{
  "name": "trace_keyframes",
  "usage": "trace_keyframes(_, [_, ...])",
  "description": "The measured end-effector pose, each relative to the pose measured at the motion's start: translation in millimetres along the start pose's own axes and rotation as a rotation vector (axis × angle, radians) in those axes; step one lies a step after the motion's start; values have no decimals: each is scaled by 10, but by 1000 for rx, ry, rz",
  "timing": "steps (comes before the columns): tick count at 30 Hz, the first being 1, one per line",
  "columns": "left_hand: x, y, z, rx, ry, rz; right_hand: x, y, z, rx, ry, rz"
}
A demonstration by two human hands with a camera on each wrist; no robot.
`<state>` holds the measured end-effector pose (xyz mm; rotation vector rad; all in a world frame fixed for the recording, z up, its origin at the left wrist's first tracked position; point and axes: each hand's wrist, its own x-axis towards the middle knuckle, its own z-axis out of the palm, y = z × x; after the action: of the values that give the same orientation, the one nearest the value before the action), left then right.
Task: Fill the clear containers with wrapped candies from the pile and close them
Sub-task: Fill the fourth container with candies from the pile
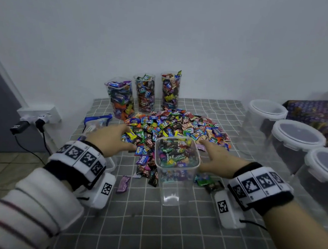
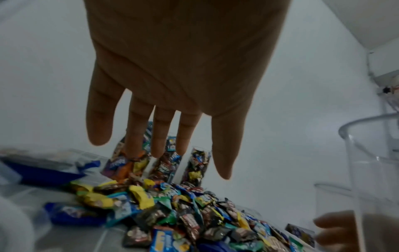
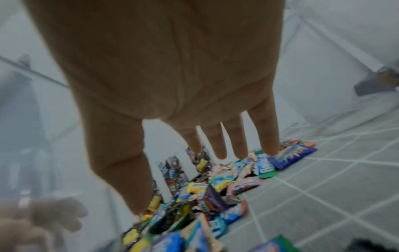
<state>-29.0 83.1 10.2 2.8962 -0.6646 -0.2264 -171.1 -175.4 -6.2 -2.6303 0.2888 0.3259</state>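
A clear square container (image 1: pixel 176 164), open-topped and partly filled with wrapped candies, stands at the near edge of the candy pile (image 1: pixel 178 125). My left hand (image 1: pixel 111 138) hovers over the pile's left side, fingers straight and spread, holding nothing. In the left wrist view the left hand (image 2: pixel 164 136) shows an empty palm above the candies (image 2: pixel 172 213). My right hand (image 1: pixel 215 158) reaches past the container's right side toward the pile, fingers extended. Its palm (image 3: pixel 194 145) is empty too. Three tall clear tubes (image 1: pixel 146 93) full of candies stand behind the pile.
Three larger round containers with white-rimmed lids (image 1: pixel 295 138) line the right edge of the checked grey cloth (image 1: pixel 170 233). A blue-edged plastic bag (image 1: pixel 96 123) lies left of the pile. Loose candies (image 1: pixel 123 184) lie near the container. A power strip (image 1: pixel 38 114) sits off the table, left.
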Motion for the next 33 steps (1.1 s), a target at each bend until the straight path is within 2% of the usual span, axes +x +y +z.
trace_keyframes(3, [205,158,93,-43,-49,34,281,154,-27,-48,92,127])
trace_keyframes(8, [563,240,282,-91,-78,-42,612,337,-104,-4,216,293])
trace_keyframes(13, [770,237,420,-88,-95,-162,837,408,-152,-1,167,344])
trace_keyframes(17, [822,326,421,-39,-196,-186,927,354,-153,-24,66,297])
trace_keyframes(19, [819,384,408,-46,-249,-145,954,291,-138,-41,3,251])
trace_keyframes(23, [773,506,401,49,-348,-28,983,141,-98,-219,-116,203])
trace_keyframes(28, [674,631,342,62,-251,86,905,-41,-106,-404,-141,93])
trace_keyframes(33, [625,641,304,117,-151,61,879,-113,-46,-457,-95,31])
